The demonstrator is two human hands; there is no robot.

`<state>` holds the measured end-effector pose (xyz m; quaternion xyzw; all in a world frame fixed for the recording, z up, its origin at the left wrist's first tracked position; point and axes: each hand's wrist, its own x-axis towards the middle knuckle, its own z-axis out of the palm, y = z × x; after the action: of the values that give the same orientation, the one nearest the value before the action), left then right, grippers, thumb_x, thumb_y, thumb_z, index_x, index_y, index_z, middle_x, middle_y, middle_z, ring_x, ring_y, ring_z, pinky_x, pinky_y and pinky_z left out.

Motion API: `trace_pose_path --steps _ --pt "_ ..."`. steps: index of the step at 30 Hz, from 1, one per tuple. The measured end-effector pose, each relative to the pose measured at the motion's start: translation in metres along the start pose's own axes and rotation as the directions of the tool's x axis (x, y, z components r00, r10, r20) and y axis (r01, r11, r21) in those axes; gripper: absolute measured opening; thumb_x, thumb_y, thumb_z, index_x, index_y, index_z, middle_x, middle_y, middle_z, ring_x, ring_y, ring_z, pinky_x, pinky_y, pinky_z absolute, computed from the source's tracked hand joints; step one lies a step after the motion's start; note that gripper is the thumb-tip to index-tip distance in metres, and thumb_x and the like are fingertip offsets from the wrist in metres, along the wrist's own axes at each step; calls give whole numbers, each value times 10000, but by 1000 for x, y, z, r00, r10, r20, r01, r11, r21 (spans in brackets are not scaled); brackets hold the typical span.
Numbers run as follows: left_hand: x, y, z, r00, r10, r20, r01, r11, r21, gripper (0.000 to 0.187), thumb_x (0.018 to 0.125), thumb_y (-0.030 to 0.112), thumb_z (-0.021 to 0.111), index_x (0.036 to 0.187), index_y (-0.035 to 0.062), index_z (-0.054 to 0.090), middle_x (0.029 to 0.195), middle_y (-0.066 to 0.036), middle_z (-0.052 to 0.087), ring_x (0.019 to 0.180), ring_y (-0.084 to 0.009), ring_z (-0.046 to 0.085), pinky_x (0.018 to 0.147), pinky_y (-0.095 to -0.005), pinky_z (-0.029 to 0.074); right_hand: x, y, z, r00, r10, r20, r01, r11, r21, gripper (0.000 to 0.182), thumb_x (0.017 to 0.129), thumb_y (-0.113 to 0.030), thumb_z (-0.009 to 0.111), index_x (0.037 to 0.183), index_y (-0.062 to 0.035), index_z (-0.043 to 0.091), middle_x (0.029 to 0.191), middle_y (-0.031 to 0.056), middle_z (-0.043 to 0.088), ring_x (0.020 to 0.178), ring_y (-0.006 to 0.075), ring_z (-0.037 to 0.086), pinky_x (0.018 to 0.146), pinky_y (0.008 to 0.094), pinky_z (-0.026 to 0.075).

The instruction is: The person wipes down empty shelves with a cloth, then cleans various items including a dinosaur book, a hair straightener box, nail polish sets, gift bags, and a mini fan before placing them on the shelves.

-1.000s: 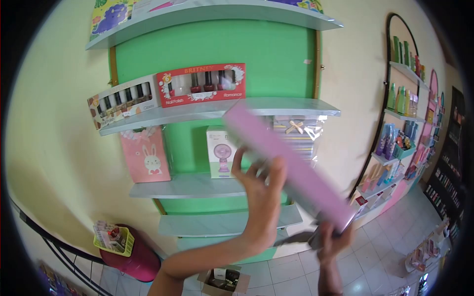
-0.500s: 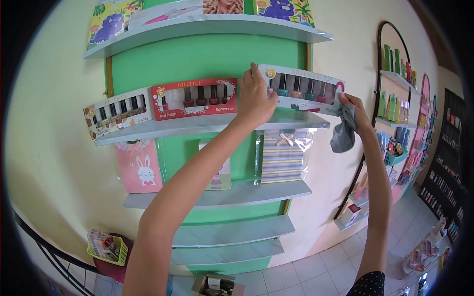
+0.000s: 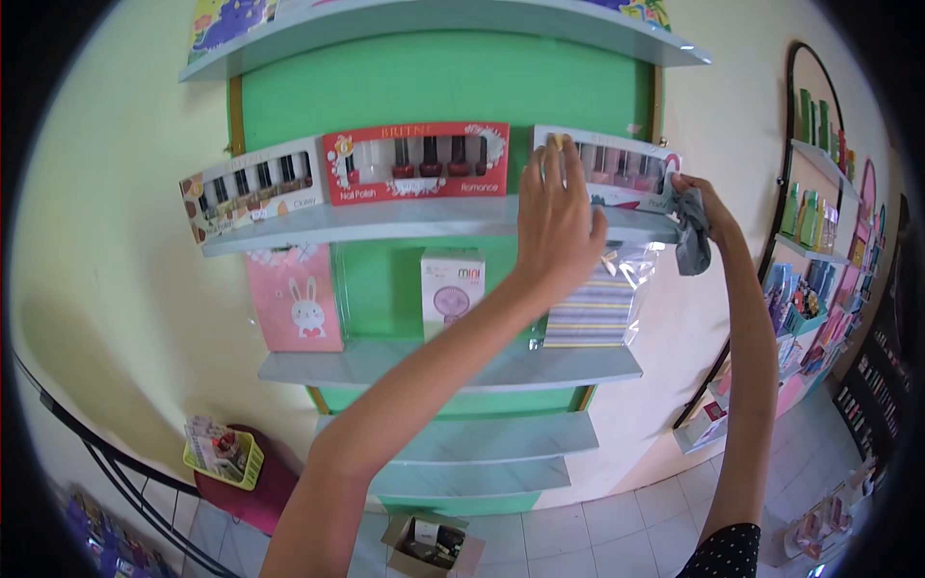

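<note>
On the wall shelf (image 3: 434,223), a white-and-grey nail polish box (image 3: 617,202) with a clear window stands at the right end. My left hand (image 3: 561,226) is in front of its left part, fingers stretched upward over its front and thumb apart. Bunched in my right hand (image 3: 711,207) is a grey cloth (image 3: 692,241), close to the box's right end. Left of this box stand a red nail polish box (image 3: 416,183) and, farther along, a white-and-brown nail polish box (image 3: 252,197).
Below, a shelf (image 3: 385,364) holds a pink bunny package (image 3: 294,308), a mini fan box (image 3: 453,294) and a striped bag (image 3: 590,323). An open carton (image 3: 400,559) sits on the floor. A yellow-green basket (image 3: 252,464) rests on a dark red seat at left. Stocked shelves line the right.
The white-and-grey box has shifted left relative to the shelf, nearer the red box. My left hand has moved from its upper left corner to its front. The view has turned slightly.
</note>
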<state>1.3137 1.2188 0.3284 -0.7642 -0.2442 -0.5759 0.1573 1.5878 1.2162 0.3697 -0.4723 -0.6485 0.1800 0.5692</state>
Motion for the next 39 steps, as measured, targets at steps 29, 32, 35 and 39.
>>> trace_pose_path --steps 29,32,35,39 --pt "-301 37 -106 155 -541 826 598 -614 -515 576 786 344 465 1232 35 272 1111 -129 457 988 -223 486 828 -332 407 -263 6 273 890 413 -193 -135 642 755 241 661 -24 564 889 -44 489 858 81 484 798 158 489 648 267 416" --pt "-307 41 -113 212 -558 802 534 -621 -573 585 778 352 467 1228 32 273 1100 -118 465 960 -203 502 784 -304 433 -271 -4 294 964 2 -264 94 933 348 223 696 -49 553 913 1 553 919 127 525 957 227 487 830 318 363" --pt "-299 36 -123 274 -652 708 479 -545 -688 601 768 380 447 1215 10 293 1136 -135 445 996 -227 482 818 -326 413 -289 -11 303 976 -206 -72 216 957 195 260 690 -44 552 946 -6 579 1055 155 510 1098 286 413 928 378 280" --pt "-302 29 -131 399 -644 653 487 -455 -746 644 772 437 392 1241 15 261 1188 -144 397 1059 -239 430 908 -355 335 -297 5 308 975 -220 -34 222 959 174 282 720 -36 522 996 5 566 1130 180 476 1134 323 372 960 446 203"
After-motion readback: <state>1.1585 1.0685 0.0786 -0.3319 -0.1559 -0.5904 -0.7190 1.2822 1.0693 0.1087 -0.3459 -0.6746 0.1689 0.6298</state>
